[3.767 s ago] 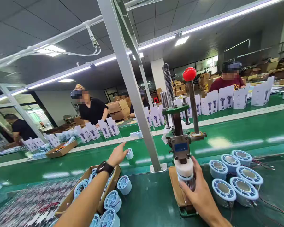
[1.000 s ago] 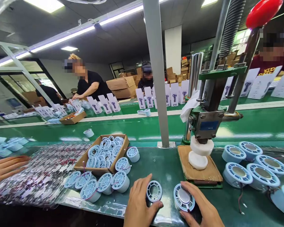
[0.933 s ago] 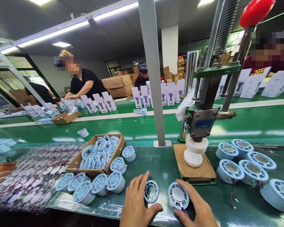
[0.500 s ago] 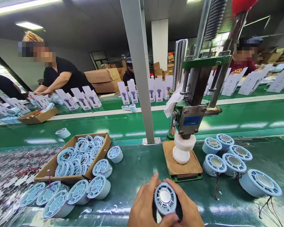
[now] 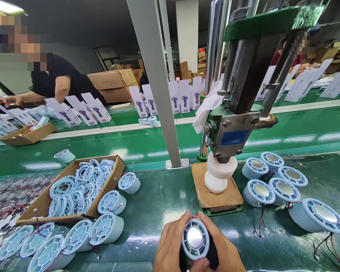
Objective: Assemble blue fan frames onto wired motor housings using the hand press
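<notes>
Low in the middle of the head view, a round light-blue fan housing (image 5: 195, 238) faces up, its silver disc ringed by spokes. My left hand (image 5: 168, 243) wraps its left side and my right hand (image 5: 225, 247) its right side, with a thumb at the lower edge. Both hands are closed on it; its underside is hidden. Just beyond my fingertips stands a hand press (image 5: 234, 136) with a white plastic pressing head (image 5: 221, 166) down against a white round block (image 5: 215, 183). That block rests on a cardboard-covered base (image 5: 200, 194).
On the right, several similar housings with silver discs (image 5: 285, 189) trail wires. Several open-spoked housings (image 5: 107, 228) stand at left beside a cardboard tray (image 5: 119, 170) of light-blue rings. A grey post (image 5: 158, 83) rises mid-table. Beyond the green conveyor (image 5: 141, 145), people sit among white boxes (image 5: 174, 96).
The view has moved nearer to the press. Both hands still grip the fan housing, which is tipped slightly differently. Across the conveyor, the person at left has shifted an arm.
</notes>
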